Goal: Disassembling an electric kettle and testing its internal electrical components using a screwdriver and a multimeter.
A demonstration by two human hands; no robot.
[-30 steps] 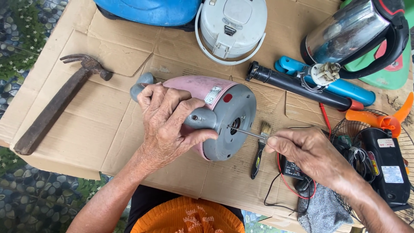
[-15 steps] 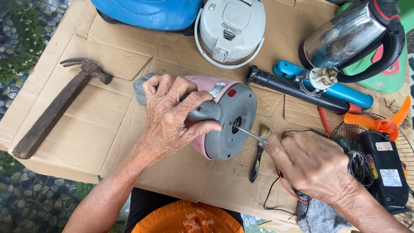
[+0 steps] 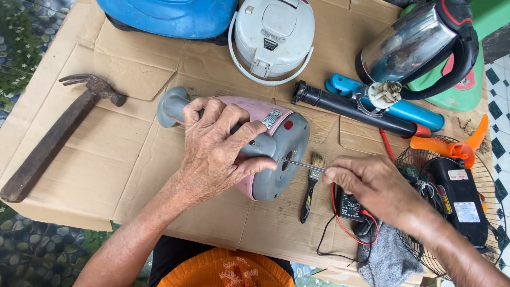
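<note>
While the left hand (image 3: 215, 154) wraps over the pink appliance (image 3: 255, 143) lying on its side on the cardboard (image 3: 106, 159), fingers curled around the grey handle and thumb pressed against the grey base, the right hand (image 3: 372, 186) pinches a thin screwdriver (image 3: 303, 165) between its fingertips, the tip set into a hole in that base. The step in hand looks like working a screw in the bottom plate; whether it is going in or out cannot be told. The next move would call for keeping the shaft square to the hole and the body held firm, since the rounded shell could roll under the push. A small brush (image 3: 311, 186) lies just beside the base, under the shaft; a multimeter (image 3: 350, 207) with red and black leads sits below the right hand. A hammer (image 3: 53, 138) rests well apart at the left, and a steel kettle (image 3: 414, 42) and white cooker (image 3: 273, 37) stand along the far edge.
</note>
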